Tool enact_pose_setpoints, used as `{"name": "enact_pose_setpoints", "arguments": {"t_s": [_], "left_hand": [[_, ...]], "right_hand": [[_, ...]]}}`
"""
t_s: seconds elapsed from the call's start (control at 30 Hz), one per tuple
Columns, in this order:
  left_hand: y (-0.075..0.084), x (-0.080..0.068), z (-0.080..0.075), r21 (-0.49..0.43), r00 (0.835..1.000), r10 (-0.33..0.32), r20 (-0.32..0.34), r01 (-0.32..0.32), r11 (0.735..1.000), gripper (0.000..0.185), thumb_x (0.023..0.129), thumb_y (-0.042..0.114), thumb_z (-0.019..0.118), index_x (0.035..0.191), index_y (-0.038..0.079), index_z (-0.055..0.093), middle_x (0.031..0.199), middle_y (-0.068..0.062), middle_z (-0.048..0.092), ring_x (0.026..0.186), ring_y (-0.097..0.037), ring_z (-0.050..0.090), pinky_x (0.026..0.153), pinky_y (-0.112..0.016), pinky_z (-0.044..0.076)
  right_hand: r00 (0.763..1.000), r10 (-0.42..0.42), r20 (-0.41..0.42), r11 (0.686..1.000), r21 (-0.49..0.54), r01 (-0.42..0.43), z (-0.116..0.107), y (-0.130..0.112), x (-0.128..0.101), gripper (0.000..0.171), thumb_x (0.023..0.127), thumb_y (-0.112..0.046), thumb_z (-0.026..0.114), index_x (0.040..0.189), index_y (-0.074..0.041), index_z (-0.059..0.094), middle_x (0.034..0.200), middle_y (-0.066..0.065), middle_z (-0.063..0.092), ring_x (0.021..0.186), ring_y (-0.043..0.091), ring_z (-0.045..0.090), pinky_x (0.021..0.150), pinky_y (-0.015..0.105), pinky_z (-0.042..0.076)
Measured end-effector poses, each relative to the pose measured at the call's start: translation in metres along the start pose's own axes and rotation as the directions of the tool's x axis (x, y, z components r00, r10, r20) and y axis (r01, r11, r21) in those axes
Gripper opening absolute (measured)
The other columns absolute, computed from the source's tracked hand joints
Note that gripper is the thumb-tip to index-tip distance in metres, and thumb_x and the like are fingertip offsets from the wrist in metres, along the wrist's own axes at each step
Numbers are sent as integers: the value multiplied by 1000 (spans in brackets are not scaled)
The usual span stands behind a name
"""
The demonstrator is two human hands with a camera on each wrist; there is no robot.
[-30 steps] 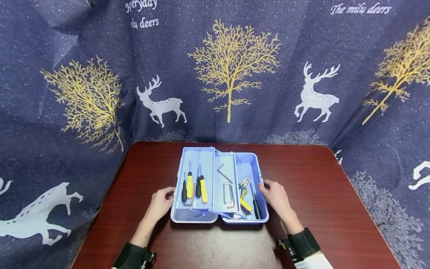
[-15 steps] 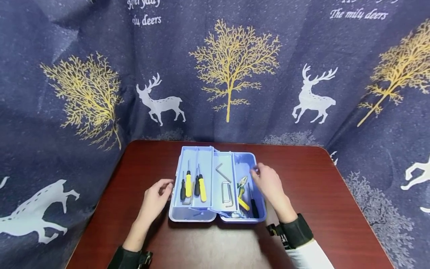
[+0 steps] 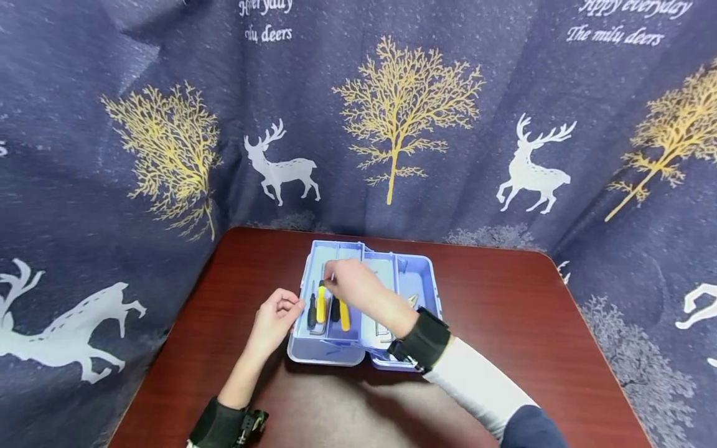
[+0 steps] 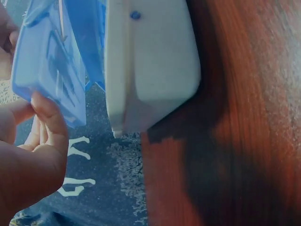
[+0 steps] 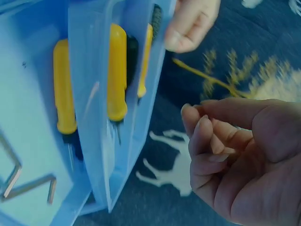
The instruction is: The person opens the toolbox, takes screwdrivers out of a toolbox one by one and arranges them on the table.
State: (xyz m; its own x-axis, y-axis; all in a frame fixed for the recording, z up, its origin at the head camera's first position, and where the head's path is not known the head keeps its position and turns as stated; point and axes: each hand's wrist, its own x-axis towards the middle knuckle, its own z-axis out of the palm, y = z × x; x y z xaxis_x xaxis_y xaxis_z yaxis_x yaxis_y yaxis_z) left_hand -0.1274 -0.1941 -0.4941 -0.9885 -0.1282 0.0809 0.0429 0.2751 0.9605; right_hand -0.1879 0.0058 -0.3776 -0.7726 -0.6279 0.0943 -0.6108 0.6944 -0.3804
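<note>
A light-blue toolbox (image 3: 327, 353) stands unfolded on the table, its tiered trays spread sideways. In its left tray lie a yellow screwdriver (image 3: 321, 305), a black screwdriver (image 3: 312, 314) and another yellow-and-black pair. My left hand (image 3: 274, 320) is at that tray's outer left edge; in the left wrist view its bent fingertips touch the tray's corner. Over the left tray hovers my right hand (image 3: 355, 283), fingers loosely bent, with nothing visible between them in the right wrist view. The right forearm covers part of the middle tray, where hex keys (image 5: 33, 186) lie.
The jaws of a pair of pliers (image 3: 413, 301) show in the deep right compartment, partly behind the right arm. A reddish-brown table (image 3: 493, 311) surrounds the box. Behind it hangs a dark-blue curtain (image 3: 347, 74) printed with deer and trees.
My right hand has left the box's right rim and swung left across it to above the left tray. The left hand has stayed by the left edge. The head view has shifted slightly.
</note>
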Motion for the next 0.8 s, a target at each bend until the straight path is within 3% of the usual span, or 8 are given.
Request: {"name": "enact_pose_setpoints", "arguments": {"t_s": [0.17,0.3,0.47,0.8], "left_hand": [[1,-1,1,-32,1000,-26,3,26,999,14,96,7,72,99,0,60,78,-9,65,56,-8,58,52,-22,50],[2,-3,1,-39,999,-42,-2,42,998,14,97,7,71,100,0,59,78,-8,64,54,-9,56,52,-22,48],[1,-3,2,-39,999,-49,3,49,998,15,98,8,70,102,0,58,78,-7,65,54,-8,56,51,-22,49],[-2,-2,2,-17,999,-53,7,53,998,16,98,9,71,103,2,58,77,-7,65,54,-9,55,52,-21,47]], "right_hand": [[994,38,105,998,-55,-33,17,-12,21,24,96,-4,67,73,-11,61,64,-2,51,60,16,53,56,23,41],[987,65,149,996,-72,-54,26,-16,29,35,96,-5,67,66,-14,53,59,-3,38,55,15,45,52,22,34],[979,78,187,993,-98,-61,32,-14,33,31,96,-6,67,67,-13,58,61,-2,44,59,16,47,55,24,38],[975,27,219,995,-95,-6,41,-12,37,23,97,-7,68,75,-12,67,70,-2,55,70,16,51,64,25,44]]}}
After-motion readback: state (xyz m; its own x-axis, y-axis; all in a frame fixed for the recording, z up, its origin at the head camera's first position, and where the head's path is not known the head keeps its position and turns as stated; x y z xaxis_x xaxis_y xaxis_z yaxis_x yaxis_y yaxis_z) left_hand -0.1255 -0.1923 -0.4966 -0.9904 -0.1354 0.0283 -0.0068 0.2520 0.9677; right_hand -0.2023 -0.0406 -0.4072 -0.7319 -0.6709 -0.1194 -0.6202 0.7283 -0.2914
